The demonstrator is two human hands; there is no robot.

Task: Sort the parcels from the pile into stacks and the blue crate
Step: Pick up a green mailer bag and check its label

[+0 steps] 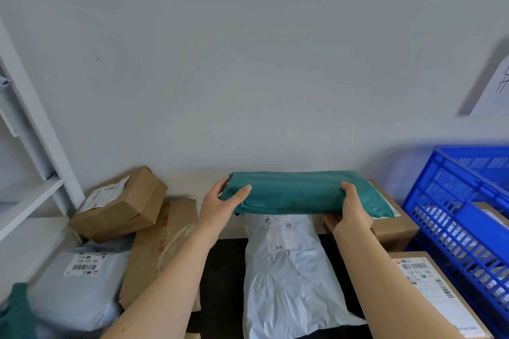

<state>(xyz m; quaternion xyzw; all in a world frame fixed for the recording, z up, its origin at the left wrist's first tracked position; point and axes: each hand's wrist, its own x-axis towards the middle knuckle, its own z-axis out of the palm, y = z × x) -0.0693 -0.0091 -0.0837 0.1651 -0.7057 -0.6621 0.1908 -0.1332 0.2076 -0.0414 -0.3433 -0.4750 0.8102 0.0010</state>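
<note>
Standing against a plain pale wall, the dark tabletop carries parcels; both hands, left and right, grasp a green parcel.

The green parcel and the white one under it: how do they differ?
The green parcel is dark teal, plump and held up by both hands, left and right; the white parcel is pale, flatter and lies on the dark surface. The white one shows a printed label; the green shows none. Both are soft plastic mailers.
</note>
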